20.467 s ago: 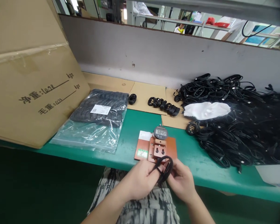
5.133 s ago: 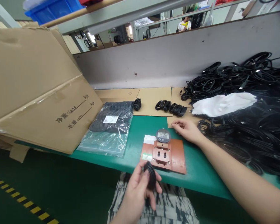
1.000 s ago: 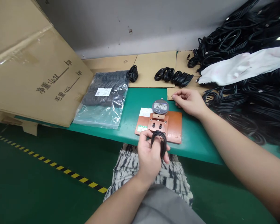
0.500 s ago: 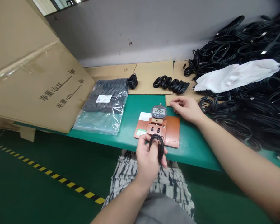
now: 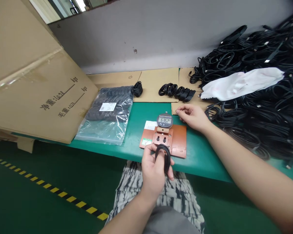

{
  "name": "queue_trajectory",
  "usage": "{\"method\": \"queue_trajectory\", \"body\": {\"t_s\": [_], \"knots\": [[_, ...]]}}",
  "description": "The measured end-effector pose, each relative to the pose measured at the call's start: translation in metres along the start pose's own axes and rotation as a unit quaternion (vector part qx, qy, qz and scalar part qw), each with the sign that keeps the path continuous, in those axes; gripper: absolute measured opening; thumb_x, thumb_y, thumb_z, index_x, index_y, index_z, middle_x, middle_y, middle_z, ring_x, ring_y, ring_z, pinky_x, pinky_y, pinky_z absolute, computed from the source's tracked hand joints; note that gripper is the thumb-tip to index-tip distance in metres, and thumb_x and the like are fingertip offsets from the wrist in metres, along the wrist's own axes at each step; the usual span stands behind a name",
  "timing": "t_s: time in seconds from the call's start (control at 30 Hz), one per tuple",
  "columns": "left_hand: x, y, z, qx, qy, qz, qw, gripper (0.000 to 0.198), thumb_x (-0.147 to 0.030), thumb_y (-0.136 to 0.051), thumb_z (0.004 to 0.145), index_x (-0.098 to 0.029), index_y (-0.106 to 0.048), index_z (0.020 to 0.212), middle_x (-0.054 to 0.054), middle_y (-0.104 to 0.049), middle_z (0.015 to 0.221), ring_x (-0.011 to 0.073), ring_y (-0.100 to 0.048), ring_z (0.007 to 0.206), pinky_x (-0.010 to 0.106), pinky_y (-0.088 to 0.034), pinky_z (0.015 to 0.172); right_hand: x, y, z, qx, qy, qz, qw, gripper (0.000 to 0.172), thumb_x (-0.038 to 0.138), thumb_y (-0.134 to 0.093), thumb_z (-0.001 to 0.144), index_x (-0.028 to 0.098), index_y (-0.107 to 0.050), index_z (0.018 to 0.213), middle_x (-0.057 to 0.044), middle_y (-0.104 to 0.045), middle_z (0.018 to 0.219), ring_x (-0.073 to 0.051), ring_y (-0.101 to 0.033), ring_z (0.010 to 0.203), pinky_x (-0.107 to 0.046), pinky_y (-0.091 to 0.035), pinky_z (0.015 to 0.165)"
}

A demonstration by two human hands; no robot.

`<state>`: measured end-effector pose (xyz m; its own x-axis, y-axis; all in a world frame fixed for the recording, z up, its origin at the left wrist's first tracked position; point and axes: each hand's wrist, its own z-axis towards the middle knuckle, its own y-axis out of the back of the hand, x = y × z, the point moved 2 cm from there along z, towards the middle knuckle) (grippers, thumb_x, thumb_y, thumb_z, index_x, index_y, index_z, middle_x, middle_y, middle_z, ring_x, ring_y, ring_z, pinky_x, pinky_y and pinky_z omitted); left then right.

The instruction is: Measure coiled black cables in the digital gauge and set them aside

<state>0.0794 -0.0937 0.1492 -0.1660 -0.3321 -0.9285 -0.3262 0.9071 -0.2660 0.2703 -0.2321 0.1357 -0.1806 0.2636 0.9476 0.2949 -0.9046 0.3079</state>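
Two hands: the left hand (image 5: 152, 178) grips a black cable coil (image 5: 165, 156) (bunched compact) at six o'clock from the digital gauge (image 5: 165, 120), the right hand (image 5: 192, 117) resting open at two.

The digital gauge (image 5: 165, 120) now reads 6362, down from 6563 half a second ago and 6627 a second ago; five seconds back it showed 0000. The coil of black cable (image 5: 168, 159), held in both hands twenty seconds ago, is now in the left hand (image 5: 152, 175) alone, upright just in front of the copper-coloured plate (image 5: 179, 139). The right hand (image 5: 192, 117) has left the coil and rests on the counter (image 5: 205, 156) just beside the plate. The view has tipped downward, bringing in more of the yellow-and-black floor stripe (image 5: 62, 194) and, at the bottom, grey fabric (image 5: 171, 221).
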Motion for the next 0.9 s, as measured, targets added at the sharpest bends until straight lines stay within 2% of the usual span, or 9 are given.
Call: {"method": "queue_trajectory", "body": {"t_s": [0.7,0.9], "knots": [[0.0,0.003,-0.001,0.0,0.021,0.008,1.0,0.02,-0.037,-0.047,0.094,-0.025,-0.032,0.089,-0.007,-0.064,0.061,0.0076,-0.046,0.029,0.017,-0.038,0.032,0.003,0.0,0.0,-0.002,-0.007,-0.014,1.0,0.027,0.042,-0.061,0.081,0.015,-0.062,0.084,-0.001,-0.057,0.059,-0.014,-0.054,0.054,-0.025,-0.041,0.052],[0.0,0.009,-0.013,0.036,0.036,-0.017,0.999,0.022,-0.037,-0.049,0.093,-0.025,-0.032,0.089,-0.006,-0.064,0.064,0.0069,-0.049,0.033,0.016,-0.037,0.036,0.001,-0.001,0.0,0.002,-0.012,-0.011,1.0,0.028,0.043,-0.062,0.081,0.015,-0.062,0.084,0.0,-0.056,0.057,-0.015,-0.055,0.054,-0.026,-0.041,0.052]]}}
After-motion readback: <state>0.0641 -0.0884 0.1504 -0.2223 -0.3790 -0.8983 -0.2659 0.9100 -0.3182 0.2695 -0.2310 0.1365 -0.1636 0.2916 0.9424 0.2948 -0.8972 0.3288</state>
